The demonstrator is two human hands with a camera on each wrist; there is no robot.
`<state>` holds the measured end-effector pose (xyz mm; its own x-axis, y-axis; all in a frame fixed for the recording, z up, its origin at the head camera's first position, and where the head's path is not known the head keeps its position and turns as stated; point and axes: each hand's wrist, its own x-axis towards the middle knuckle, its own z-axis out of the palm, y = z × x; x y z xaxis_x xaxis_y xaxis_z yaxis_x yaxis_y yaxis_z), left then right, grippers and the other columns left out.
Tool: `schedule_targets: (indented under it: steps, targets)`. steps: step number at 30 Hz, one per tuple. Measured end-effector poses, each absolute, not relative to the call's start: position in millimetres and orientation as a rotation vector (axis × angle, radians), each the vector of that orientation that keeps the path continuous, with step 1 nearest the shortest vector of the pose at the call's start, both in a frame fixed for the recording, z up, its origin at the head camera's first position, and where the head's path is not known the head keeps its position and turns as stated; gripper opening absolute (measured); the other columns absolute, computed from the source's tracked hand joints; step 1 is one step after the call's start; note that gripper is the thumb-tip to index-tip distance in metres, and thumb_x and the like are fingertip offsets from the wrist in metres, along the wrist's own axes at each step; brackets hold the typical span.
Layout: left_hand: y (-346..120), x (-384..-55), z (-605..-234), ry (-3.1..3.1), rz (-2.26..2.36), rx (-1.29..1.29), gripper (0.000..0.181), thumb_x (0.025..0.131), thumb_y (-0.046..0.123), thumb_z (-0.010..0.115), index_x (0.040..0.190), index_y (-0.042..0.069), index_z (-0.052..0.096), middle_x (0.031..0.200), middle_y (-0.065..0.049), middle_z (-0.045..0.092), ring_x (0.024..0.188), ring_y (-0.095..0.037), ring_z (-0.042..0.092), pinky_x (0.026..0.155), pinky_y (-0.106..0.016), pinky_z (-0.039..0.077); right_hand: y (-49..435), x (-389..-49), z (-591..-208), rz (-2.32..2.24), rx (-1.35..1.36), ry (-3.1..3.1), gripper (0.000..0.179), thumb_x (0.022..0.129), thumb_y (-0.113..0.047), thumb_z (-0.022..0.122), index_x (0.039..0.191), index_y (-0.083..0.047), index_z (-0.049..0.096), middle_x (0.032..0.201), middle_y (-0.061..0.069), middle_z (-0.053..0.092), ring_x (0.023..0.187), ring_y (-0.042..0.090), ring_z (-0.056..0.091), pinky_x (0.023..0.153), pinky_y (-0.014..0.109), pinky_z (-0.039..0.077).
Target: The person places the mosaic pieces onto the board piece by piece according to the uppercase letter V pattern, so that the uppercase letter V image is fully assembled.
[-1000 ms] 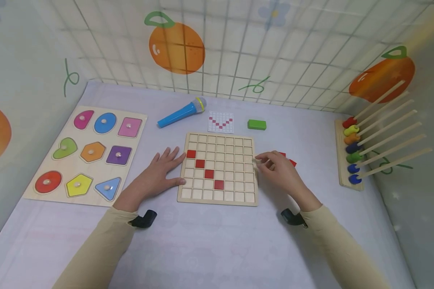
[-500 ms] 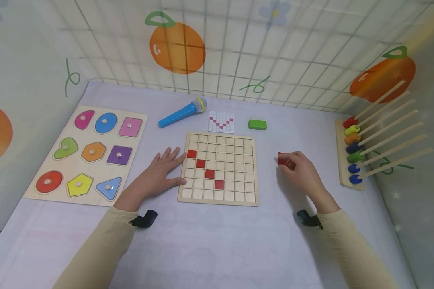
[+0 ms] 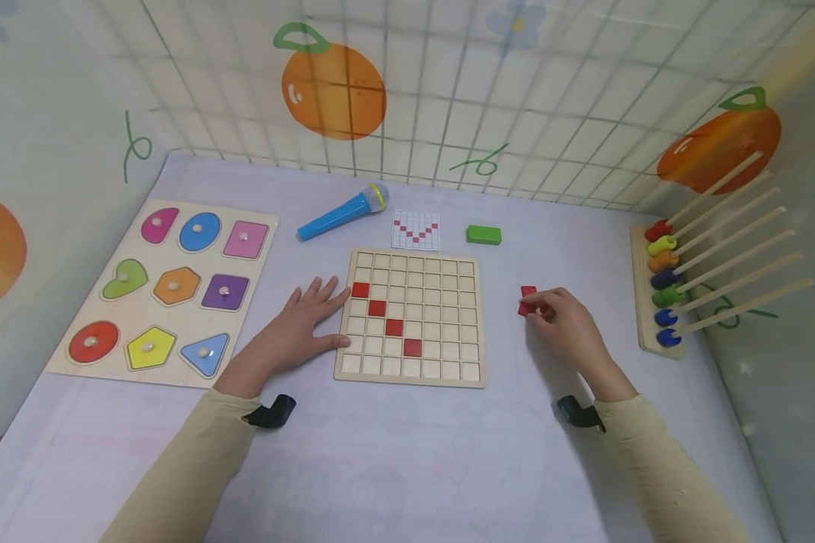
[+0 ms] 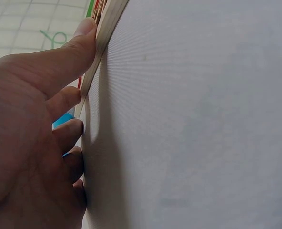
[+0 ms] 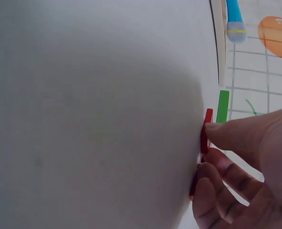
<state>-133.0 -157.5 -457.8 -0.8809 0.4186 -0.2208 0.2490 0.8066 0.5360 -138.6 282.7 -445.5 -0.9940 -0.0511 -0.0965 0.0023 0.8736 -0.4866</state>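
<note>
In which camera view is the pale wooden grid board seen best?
The head view: the pale wooden grid board shows nearly whole, from above, with its cells. The left wrist view shows mainly its edge, by the left hand; the right wrist view, a narrow strip of its side.

I'd call this a child's play corner, though whether in a home or nursery I can't tell: walls [image 3: 441, 98] printed with cartoon oranges [image 3: 334, 90] stand round a pale table [image 3: 380, 467] where I see a shape puzzle [image 3: 143, 311], toy microphone [image 3: 339, 217], grid board [image 3: 440, 308] and bead rack [image 3: 641, 294].
</note>
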Motion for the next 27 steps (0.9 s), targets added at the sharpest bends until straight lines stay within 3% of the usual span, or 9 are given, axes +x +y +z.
schedule_targets:
  steps: [4, 17, 27]
  targets:
    - [-158, -133, -457, 2.663, 0.722, 0.511, 0.089, 0.091, 0.043, 0.075, 0.162, 0.015, 0.028, 0.17, -0.01, 0.014, 0.157, -0.034, -0.001, 0.126, -0.052, -0.002, 277, -136, -447, -0.792, -0.051, 2.92, 0.028, 0.096, -0.005, 0.067, 0.124, -0.004, 0.07, 0.12, 0.018, 0.059, 0.102, 0.034, 0.056, 0.09, 0.05, 0.056]
    - [-159, -134, -460, 2.658, 0.733, 0.507, 0.089, 0.091, 0.044, 0.074, 0.162, 0.015, 0.028, 0.17, -0.009, 0.013, 0.157, -0.033, -0.002, 0.126, -0.052, -0.002, 269, -132, -448, -0.78, -0.126, 2.923, 0.028, 0.093, -0.004, 0.071, 0.121, -0.003, 0.07, 0.111, 0.016, 0.059, 0.093, 0.031, 0.055, 0.078, 0.041, 0.051]
    - [-159, -134, -460, 2.657, 0.724, 0.507, 0.09, 0.091, 0.044, 0.074, 0.162, 0.015, 0.027, 0.17, -0.01, 0.013, 0.157, -0.034, -0.002, 0.126, -0.052, -0.002, 269, -131, -449, -0.788, -0.105, 2.873, 0.03, 0.094, -0.005, 0.07, 0.122, -0.011, 0.058, 0.109, 0.016, 0.068, 0.089, 0.029, 0.06, 0.075, 0.038, 0.055]
